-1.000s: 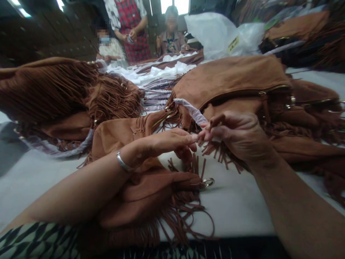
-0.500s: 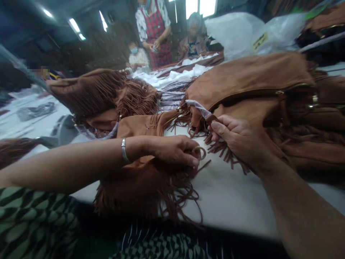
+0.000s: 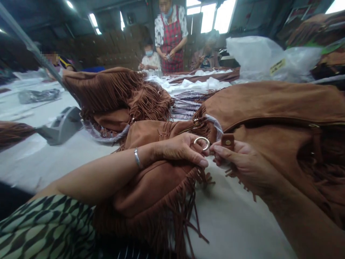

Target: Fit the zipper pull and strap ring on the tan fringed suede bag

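Note:
My left hand [image 3: 185, 149] is closed around a gold metal ring [image 3: 202, 144], which stands up between thumb and fingers. Under that wrist lies a brown suede bag [image 3: 153, 187] with long fringe hanging over the table's front edge. Close by on the right, my right hand [image 3: 237, 154] pinches the brown leather end of a strap [image 3: 228, 141], where a round metal snap shows. Clear plastic wraps the strap behind it. The fingertips of both hands almost meet; whether the strap touches the ring I cannot tell.
A large brown bag [image 3: 275, 102] with a zipper lies at right, more fringed bags [image 3: 105, 90] at left. A grey tape dispenser [image 3: 60, 124] stands on the white table [image 3: 231, 219]. Wrapped straps [image 3: 185, 102] and plastic bags [image 3: 253, 59] lie behind. Several people, one in a checked apron [image 3: 172, 43], are beyond.
My hands have come together, bringing the strap end close to the ring. The ring now stands more upright in my left hand. The camera view has shifted left and up.

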### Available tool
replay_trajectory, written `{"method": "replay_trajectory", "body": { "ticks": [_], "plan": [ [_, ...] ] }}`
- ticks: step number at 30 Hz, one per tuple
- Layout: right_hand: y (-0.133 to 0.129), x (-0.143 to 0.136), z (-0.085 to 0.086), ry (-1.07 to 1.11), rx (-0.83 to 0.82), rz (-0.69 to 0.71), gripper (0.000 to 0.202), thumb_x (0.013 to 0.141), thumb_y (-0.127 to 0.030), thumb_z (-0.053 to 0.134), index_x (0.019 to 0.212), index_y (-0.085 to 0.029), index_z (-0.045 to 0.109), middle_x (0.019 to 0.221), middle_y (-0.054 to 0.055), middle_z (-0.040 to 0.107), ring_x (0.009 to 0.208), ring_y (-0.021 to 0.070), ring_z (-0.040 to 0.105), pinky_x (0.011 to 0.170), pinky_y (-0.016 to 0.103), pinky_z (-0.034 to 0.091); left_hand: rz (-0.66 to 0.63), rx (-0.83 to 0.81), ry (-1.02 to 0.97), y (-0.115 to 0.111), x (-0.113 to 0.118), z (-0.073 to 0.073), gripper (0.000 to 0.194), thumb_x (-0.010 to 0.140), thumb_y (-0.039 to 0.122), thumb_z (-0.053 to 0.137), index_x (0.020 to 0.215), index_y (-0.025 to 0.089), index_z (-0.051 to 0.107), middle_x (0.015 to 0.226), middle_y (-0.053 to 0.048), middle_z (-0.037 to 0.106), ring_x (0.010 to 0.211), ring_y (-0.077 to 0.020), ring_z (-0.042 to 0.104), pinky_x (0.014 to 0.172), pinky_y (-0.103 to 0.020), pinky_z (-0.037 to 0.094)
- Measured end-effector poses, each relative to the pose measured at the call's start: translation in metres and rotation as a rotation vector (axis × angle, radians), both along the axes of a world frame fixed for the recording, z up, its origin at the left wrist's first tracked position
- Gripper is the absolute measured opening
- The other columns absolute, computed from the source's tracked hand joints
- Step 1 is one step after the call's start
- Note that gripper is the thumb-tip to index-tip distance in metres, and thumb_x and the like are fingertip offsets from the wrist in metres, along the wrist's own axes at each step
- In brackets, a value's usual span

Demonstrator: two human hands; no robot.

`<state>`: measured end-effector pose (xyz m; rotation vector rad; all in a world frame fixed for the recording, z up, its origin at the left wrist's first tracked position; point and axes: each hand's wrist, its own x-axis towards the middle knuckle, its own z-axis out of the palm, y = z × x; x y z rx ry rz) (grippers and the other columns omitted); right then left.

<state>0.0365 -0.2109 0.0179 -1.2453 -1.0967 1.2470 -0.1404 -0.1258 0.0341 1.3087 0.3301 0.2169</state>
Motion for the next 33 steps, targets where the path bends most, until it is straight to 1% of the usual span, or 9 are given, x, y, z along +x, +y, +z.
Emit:
{"method": "replay_trajectory", "body": {
  "ticks": [6,10,12,15,17,20,24,28,33],
  "plan": [
    [0.018,-0.015,0.004,0.025,-0.034,-0.057,0.032,0.070,-0.046,0.073,0.073,-0.015,0.066,0.058,-0.001,0.057,0.054,0.0086,0.051,0.052,0.019,0.041,0.021,0.009,-0.042,0.017,-0.006,-0.013,0.034,0.059,0.013,0.079,0.073,0.014,0.048,0.065,0.007,0.051,0.059,-0.0049,0.050,0.061,-0.020,0.040],
    [0.025,-0.018,0.011,-0.114,-0.016,-0.031,0.038,0.073,-0.053,0.068,0.064,-0.016,0.061,0.056,0.000,0.054,0.052,0.0095,0.049,0.049,0.020,0.041,-0.035,0.097,-0.001,0.024,-0.006,-0.017,0.037,0.059,0.019,0.080,0.078,0.015,0.049,0.062,0.007,0.049,0.058,-0.0074,0.050,0.059,-0.021,0.039],
    [0.027,-0.018,0.014,-0.264,-0.038,0.062,0.042,0.076,-0.055,0.064,0.061,-0.016,0.058,0.055,0.000,0.052,0.049,0.0091,0.046,0.045,0.020,0.039,-0.097,0.175,0.008,0.026,-0.005,-0.016,0.034,0.059,0.020,0.079,0.077,0.015,0.051,0.059,0.008,0.047,0.060,-0.0087,0.050,0.060,-0.021,0.040],
    [0.030,-0.013,0.020,-0.446,-0.119,0.216,0.037,0.078,-0.053,0.063,0.073,-0.016,0.062,0.055,-0.002,0.049,0.045,0.0078,0.041,0.036,0.018,0.032,-0.185,0.258,0.014,0.028,-0.003,-0.015,0.031,0.059,0.018,0.077,0.076,0.015,0.051,0.058,0.008,0.045,0.059,-0.0081,0.047,0.057,-0.020,0.039],
    [0.035,-0.009,0.025,-0.500,-0.167,0.295,0.034,0.076,-0.051,0.065,0.078,-0.016,0.063,0.055,-0.004,0.046,0.043,0.0072,0.038,0.033,0.017,0.029,-0.239,0.293,0.039,0.028,-0.003,-0.014,0.029,0.061,0.018,0.075,0.071,0.016,0.047,0.055,0.009,0.042,0.054,-0.0066,0.042,0.050,-0.017,0.034],
    [0.043,-0.005,0.036,-0.529,-0.130,0.491,0.030,0.076,-0.044,0.067,0.070,-0.015,0.062,0.052,-0.005,0.041,0.043,0.0060,0.035,0.035,0.016,0.028,-0.405,0.337,0.086,0.025,-0.003,-0.014,0.029,0.067,0.020,0.070,0.062,0.016,0.041,0.052,0.008,0.041,0.050,-0.0056,0.039,0.045,-0.016,0.031],
    [0.049,-0.007,0.050,-0.583,-0.076,0.758,0.029,0.082,-0.041,0.061,0.072,-0.014,0.066,0.061,0.000,0.055,0.051,0.0085,0.046,0.042,0.017,0.035,-0.536,0.394,0.091,0.022,-0.005,-0.014,0.032,0.070,0.021,0.067,0.053,0.015,0.041,0.048,0.007,0.038,0.049,-0.0053,0.036,0.044,-0.017,0.030],
    [0.036,-0.014,0.049,-0.620,-0.006,0.592,0.025,0.083,-0.039,0.059,0.076,-0.016,0.066,0.059,-0.001,0.056,0.048,0.0095,0.047,0.039,0.018,0.035,-0.451,0.388,0.076,0.022,-0.008,-0.014,0.032,0.069,0.023,0.069,0.054,0.015,0.041,0.051,0.007,0.038,0.050,-0.0053,0.036,0.045,-0.017,0.030],
    [0.011,-0.027,0.025,-0.611,0.132,0.144,0.022,0.085,-0.037,0.057,0.084,-0.015,0.061,0.060,-0.001,0.054,0.046,0.0088,0.045,0.039,0.019,0.036,-0.195,0.503,0.056,0.022,-0.010,-0.016,0.033,0.060,0.030,0.077,0.078,0.016,0.054,0.066,0.006,0.052,0.058,-0.0079,0.046,0.050,-0.018,0.035]
  ]
}}
